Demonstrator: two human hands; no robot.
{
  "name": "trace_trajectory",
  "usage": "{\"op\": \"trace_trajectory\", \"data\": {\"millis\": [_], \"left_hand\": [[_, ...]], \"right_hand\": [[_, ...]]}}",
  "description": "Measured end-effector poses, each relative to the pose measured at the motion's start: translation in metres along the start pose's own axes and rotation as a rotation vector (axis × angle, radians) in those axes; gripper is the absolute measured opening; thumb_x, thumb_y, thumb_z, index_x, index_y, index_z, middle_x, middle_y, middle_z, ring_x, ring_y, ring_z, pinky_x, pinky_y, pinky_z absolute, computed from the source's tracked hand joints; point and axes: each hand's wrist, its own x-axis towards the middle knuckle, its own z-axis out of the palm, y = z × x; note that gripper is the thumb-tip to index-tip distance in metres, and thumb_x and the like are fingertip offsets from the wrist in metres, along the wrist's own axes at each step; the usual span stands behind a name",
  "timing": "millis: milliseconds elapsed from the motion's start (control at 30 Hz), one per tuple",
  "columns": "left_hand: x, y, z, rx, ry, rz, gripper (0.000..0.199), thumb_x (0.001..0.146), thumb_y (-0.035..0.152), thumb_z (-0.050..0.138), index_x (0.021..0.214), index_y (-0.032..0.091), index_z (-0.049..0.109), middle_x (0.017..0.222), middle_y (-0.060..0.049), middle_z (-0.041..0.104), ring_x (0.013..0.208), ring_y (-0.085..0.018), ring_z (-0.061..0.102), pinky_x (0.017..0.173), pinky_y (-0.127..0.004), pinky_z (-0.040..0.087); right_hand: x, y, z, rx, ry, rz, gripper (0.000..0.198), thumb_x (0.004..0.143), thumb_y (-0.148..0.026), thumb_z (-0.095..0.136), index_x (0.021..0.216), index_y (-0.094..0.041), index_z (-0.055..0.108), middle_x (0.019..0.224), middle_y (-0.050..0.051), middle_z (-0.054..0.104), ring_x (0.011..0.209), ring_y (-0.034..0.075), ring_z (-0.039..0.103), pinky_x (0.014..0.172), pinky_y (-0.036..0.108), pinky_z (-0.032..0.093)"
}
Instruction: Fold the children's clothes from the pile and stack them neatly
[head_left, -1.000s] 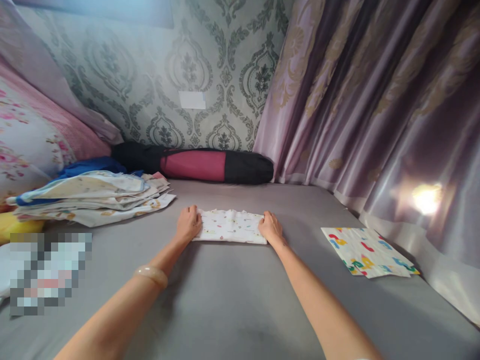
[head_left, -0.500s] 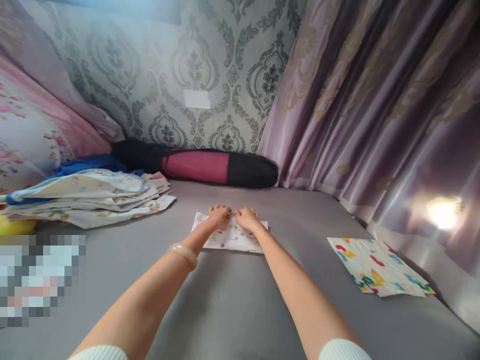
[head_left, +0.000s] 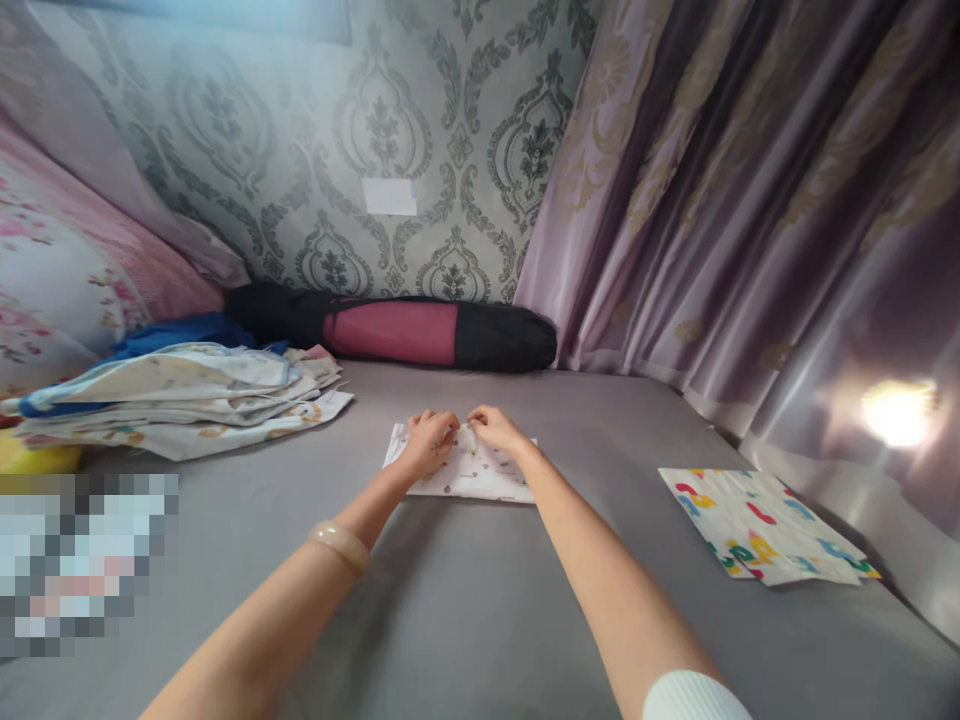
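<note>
A white folded cloth point(head_left: 480, 478) with small printed motifs lies flat on the grey bed sheet in front of me. My left hand point(head_left: 433, 442) rests on its left half, fingers apart and slightly bent over the fabric; a pale bangle circles that forearm. Close by on the right, my right hand point(head_left: 495, 430) has its thumb and fingertips brought together at the cloth's far edge. The bit of fabric between those fingertips is too small to see clearly.
A folded white cloth with colourful shapes point(head_left: 765, 525) lies to the right. Stacked fabric pieces point(head_left: 217, 400) sit at the left, near a pillow point(head_left: 52, 270). A long black and dark-pink bag point(head_left: 394, 332) lies along the wall. Curtains point(head_left: 675, 200) hang on the right.
My right hand has lifted slightly and its fingertips have drawn together at the far edge. My left hand has shifted a little left and turned; its forearm is lower.
</note>
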Motion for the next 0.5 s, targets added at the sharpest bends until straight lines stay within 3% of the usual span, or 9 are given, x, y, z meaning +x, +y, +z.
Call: {"op": "trace_trajectory", "data": {"millis": [133,267,500], "left_hand": [[-0.006,0.001,-0.004,-0.027,0.058,0.067,0.019,0.088,0.018,0.042,0.096,0.024,0.058,0.097,-0.003,0.068,0.098,-0.021,0.054,0.091,-0.038,0.032],[-0.004,0.005,-0.008,-0.066,0.078,0.096,0.02,0.091,0.02,0.039,0.096,0.024,0.058,0.096,-0.002,0.067,0.098,-0.021,0.054,0.092,-0.038,0.031],[-0.007,0.01,-0.011,0.128,0.106,-0.091,0.03,0.091,0.023,0.042,0.12,0.022,0.052,0.118,-0.011,0.059,0.106,-0.026,0.052,0.088,-0.041,0.034]], "right_hand": [[0.004,-0.003,0.001,0.049,-0.006,-0.04,0.024,0.079,-0.022,0.064,0.103,-0.022,0.067,0.081,0.0,0.072,0.076,0.014,0.065,0.077,0.028,0.049],[0.005,-0.005,0.0,0.063,-0.009,-0.068,0.027,0.081,-0.019,0.063,0.108,-0.02,0.066,0.087,0.001,0.073,0.08,0.013,0.067,0.078,0.025,0.049],[-0.025,-0.005,-0.002,-0.116,0.181,-0.015,0.031,0.091,-0.015,0.047,0.118,-0.021,0.061,0.12,0.008,0.065,0.116,0.021,0.055,0.102,0.04,0.034]]}}
